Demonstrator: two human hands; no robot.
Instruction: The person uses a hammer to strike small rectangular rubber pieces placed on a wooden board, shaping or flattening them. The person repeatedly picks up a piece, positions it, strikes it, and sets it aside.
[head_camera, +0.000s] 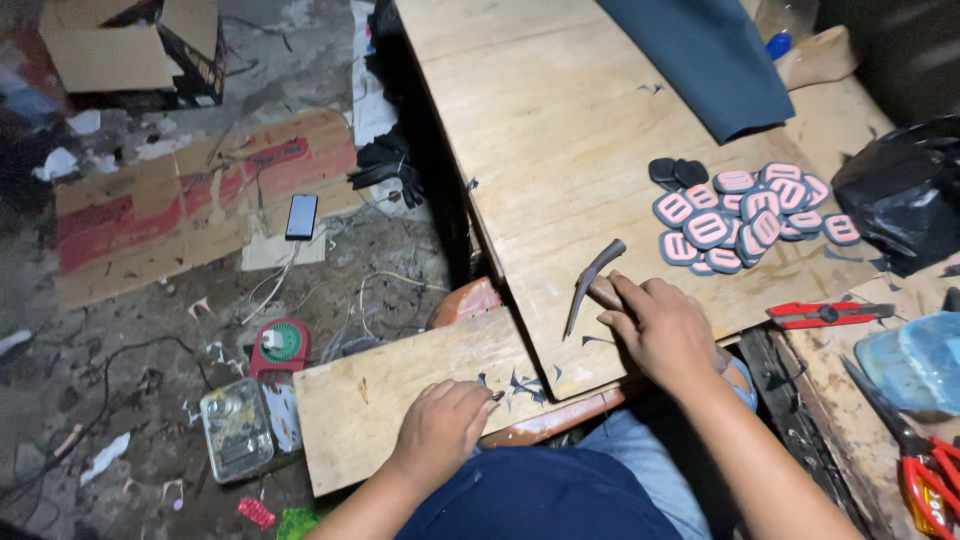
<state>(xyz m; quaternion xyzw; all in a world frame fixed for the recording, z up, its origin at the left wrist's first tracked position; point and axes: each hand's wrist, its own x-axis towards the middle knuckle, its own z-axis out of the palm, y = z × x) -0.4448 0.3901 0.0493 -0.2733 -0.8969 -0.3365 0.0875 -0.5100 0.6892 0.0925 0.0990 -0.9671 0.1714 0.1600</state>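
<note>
Knife work at the bench

Our right hand is closed round a curved knife resting on the bench; our left hand, fingers curled, pinches a dark scrap on the lower board beside the bench; a pile of pink-and-grey patches lies finished on the bench beyond the knife; dark offcuts litter its near edge; what remains we cannot tell.

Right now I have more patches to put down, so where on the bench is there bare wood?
The widest bare stretch of the wooden bench lies between its left edge and the dark cloth, above the right hand gripping a curved knife. The lower board is bare left of the left hand. The right side is crowded: the patch pile, red cutter, black bag.
</note>
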